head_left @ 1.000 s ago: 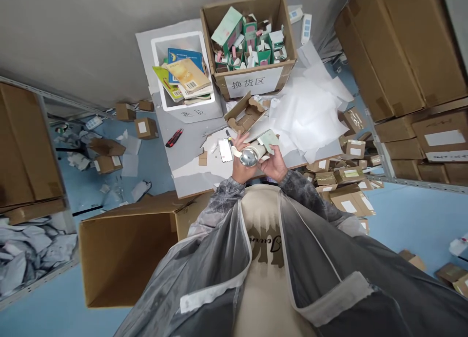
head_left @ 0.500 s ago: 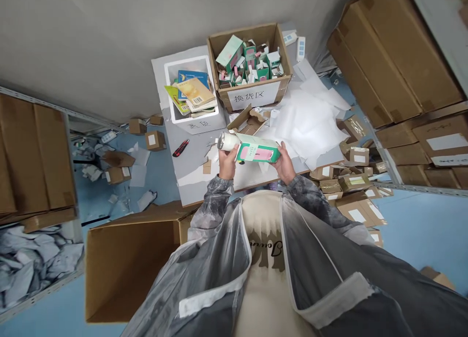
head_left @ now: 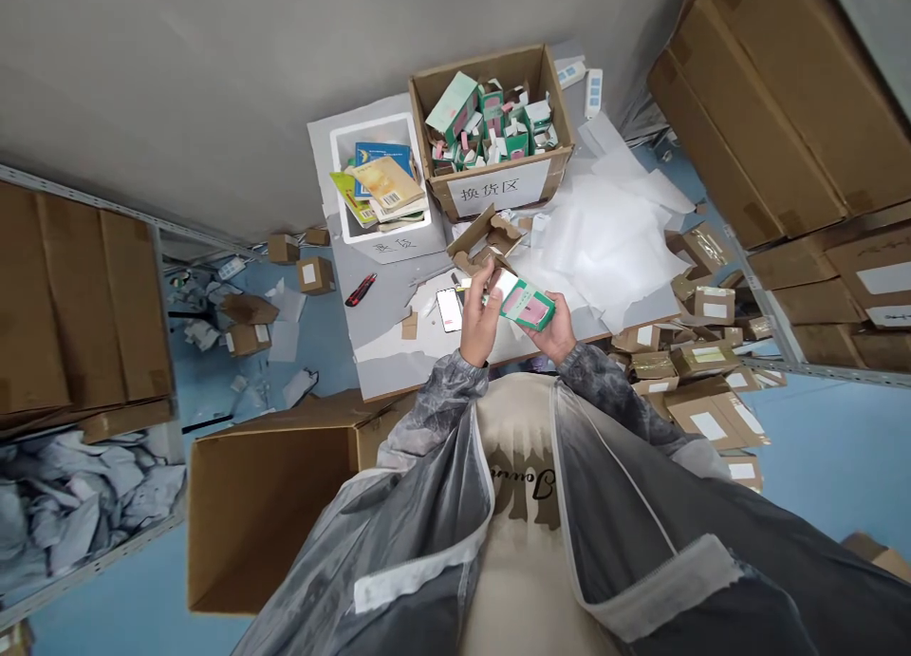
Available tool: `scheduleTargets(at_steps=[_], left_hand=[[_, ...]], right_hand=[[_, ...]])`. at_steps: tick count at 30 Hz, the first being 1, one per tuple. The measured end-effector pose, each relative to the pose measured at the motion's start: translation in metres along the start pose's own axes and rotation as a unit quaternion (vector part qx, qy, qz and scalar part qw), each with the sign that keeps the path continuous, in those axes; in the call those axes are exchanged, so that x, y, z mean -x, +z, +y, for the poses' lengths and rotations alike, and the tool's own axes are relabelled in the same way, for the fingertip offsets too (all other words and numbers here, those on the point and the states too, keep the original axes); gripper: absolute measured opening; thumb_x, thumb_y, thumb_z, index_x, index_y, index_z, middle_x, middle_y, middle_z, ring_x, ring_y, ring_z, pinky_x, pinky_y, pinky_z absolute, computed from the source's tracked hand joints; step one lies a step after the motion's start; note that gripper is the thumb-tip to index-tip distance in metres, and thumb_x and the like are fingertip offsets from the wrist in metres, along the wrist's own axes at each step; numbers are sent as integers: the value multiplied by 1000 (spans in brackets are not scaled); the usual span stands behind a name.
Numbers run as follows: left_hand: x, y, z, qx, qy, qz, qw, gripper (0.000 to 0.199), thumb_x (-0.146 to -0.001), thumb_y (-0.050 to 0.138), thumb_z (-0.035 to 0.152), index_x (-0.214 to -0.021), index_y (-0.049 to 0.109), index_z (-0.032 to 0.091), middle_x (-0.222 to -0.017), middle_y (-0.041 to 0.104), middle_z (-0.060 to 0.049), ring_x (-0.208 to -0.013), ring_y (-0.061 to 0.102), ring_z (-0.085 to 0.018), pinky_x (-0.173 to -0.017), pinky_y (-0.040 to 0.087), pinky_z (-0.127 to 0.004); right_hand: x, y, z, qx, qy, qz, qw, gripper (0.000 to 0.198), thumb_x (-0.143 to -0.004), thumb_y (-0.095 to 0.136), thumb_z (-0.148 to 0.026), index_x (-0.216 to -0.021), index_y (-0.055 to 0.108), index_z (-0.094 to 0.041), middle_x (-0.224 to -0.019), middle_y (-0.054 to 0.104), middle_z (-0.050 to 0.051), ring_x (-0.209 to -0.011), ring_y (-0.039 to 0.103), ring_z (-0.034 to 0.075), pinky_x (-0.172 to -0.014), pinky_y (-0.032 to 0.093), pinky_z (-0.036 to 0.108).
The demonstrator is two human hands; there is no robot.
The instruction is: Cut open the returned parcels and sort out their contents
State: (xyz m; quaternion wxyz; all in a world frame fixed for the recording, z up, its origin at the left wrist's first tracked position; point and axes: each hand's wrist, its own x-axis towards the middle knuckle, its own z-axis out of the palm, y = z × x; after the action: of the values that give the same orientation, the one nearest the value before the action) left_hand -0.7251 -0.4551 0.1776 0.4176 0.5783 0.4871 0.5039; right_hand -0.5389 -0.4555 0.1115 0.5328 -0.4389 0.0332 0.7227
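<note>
A green and pink carton (head_left: pixel 527 305) is held low over the near edge of the table, tilted, with a white flap at its upper left end. My right hand (head_left: pixel 556 331) grips its lower right end. At the flap end, my left hand (head_left: pixel 480 319) has its fingers and thumb bent around the white flap. No bottle shows now. Beside my left hand lies a phone (head_left: pixel 449 309) with a lit white screen. An opened brown box (head_left: pixel 484 238) sits just beyond the carton.
A cardboard box (head_left: pixel 502 189) full of similar cartons stands at the back, beside a white foam box (head_left: pixel 391 243) of books. A red and black box cutter (head_left: pixel 361 290) lies at left. White foam wrap (head_left: pixel 604 238) covers the right side. A large open box (head_left: pixel 270 523) stands lower left.
The silver-capped white bottle that stuck out of the carton is no longer visible. My left hand moved right to the carton's flap end, uncovering the phone. The carton now tilts down to the right.
</note>
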Motion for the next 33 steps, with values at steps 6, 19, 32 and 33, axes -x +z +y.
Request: scheduleTargets(at_steps=[6, 19, 32, 33], left_hand=[[10, -12, -1, -105, 34, 22, 994, 107, -109, 85, 88, -193, 43, 36, -189, 57, -19, -179, 57, -41, -147, 51, -60], [35, -6, -10, -108, -26, 46, 993, 92, -100, 100, 73, -169, 59, 28, -166, 72, -19, -159, 73, -38, -131, 63, -52], [-164, -25, 46, -181, 146, -12, 973, 71, -89, 106, 48, -150, 75, 30, -139, 82, -11, -130, 80, -38, -119, 65, -50], [-192, -23, 49, -187, 149, -4, 971, 70, -89, 105, 47, -150, 74, 29, -142, 82, -12, -135, 79, -39, -123, 64, -51]], right_hand=[[-5, 5, -1, 4, -8, -2, 1000, 19, -107, 70, -43, -111, 78, -26, -90, 88, -2, -75, 82, 21, -65, 69, 27], [-19, 4, -9, -1, 24, 8, 1000, 21, -86, 70, -32, -104, 79, -25, -83, 87, 1, -70, 81, 25, -63, 69, 32], [-71, 64, -83, 57, -41, -96, 993, 30, -112, 77, -55, -130, 78, -31, -126, 90, 5, -114, 88, 24, -95, 79, 39], [-76, 64, -87, 59, -38, -92, 993, 31, -111, 76, -55, -130, 78, -30, -130, 90, 7, -118, 88, 25, -96, 80, 41]])
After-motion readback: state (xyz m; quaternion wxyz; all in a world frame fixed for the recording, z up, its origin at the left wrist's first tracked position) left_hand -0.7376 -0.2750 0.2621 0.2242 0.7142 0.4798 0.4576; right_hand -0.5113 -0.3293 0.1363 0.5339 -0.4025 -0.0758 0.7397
